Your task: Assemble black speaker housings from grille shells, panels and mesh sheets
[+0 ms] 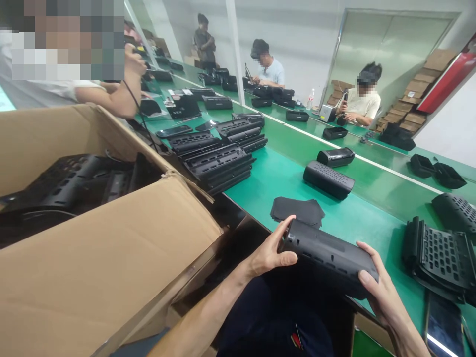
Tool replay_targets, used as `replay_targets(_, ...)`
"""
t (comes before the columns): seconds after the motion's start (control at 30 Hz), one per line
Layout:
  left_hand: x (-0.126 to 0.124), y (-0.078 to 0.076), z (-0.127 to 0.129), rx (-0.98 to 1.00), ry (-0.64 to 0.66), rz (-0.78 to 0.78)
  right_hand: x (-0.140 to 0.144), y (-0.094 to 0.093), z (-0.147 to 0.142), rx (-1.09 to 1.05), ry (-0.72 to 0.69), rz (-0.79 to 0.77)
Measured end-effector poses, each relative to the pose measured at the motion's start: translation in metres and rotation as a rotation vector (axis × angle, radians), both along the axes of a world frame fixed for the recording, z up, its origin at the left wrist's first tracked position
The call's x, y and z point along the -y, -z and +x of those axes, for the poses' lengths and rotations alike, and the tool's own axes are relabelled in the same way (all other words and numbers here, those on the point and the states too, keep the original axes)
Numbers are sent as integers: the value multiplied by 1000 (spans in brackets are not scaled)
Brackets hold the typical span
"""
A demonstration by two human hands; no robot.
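Here, the person is holding a long black speaker housing (329, 255) by its two ends, just over the near edge of the green worktop (353, 218). The left hand (269, 253) is clamping one end, thumb on the face and the other fingers (284, 229) curling over the top; the right hand (375, 287) is cupping the far end, its fingers (368, 253) wrapping around the corner.

Just beyond the left fingers a stack of dark pads (297, 210) is lying flat, and further out a finished speaker (327, 180) is resting on its side. To the right of the right fingers, perforated grille panels (439, 258) are lying in a heap. Left of the left hand, an open cardboard box (92, 258) is holding more black parts.

To my eye the housing is hanging partly over the lap, off the worktop, so a loosening grip at either end could be letting it tip and drop. A swing to the right might be knocking it into the grilles.

The housing's underside is hidden, the palms too, and the right forearm is cut off by the frame's edge.
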State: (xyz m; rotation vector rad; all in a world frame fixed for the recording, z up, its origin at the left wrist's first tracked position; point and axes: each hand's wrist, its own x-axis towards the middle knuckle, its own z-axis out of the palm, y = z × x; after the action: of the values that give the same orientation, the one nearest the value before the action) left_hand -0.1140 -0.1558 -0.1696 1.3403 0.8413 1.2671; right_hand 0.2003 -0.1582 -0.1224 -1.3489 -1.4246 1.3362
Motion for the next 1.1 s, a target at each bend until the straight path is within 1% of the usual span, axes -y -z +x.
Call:
replay_targets(0.07,2,-5,0,59,18,-1,2,1,1,-88,-47,-76)
replay_targets(0.17,4,-10,5,143,-40,-3,5,3,3,-72,-69,-53)
replay_targets(0.23,3,-9,10,166,-80,-12,6,4,5,-59,-51,-37)
replay_targets(0.3,1,-5,13,179,-103,-37,5,5,8,-63,-48,-44)
replay_targets(0.37,0,1,14,185,-73,-77,1,7,12,-34,-49,-50)
replay_targets(0.5,0,11,14,235,59,-89,-7,15,24,25,-8,-40)
replay_targets(0.57,1,11,16,255,47,-68,-7,17,28,33,2,-48)
replay_targets(0.67,0,8,22,232,-18,-55,-4,15,29,91,4,-67)
replay_targets(0.73,-3,5,23,189,-45,-88,0,11,27,79,3,-98)
replay_targets(0.83,-8,1,21,130,-12,-140,6,5,23,-25,-19,-144)
replay_targets(0.93,-9,-1,17,88,45,-99,12,2,21,-54,-27,-152)
replay_targets(1.1,-8,0,18,44,-5,-19,18,2,22,-68,-13,-144)
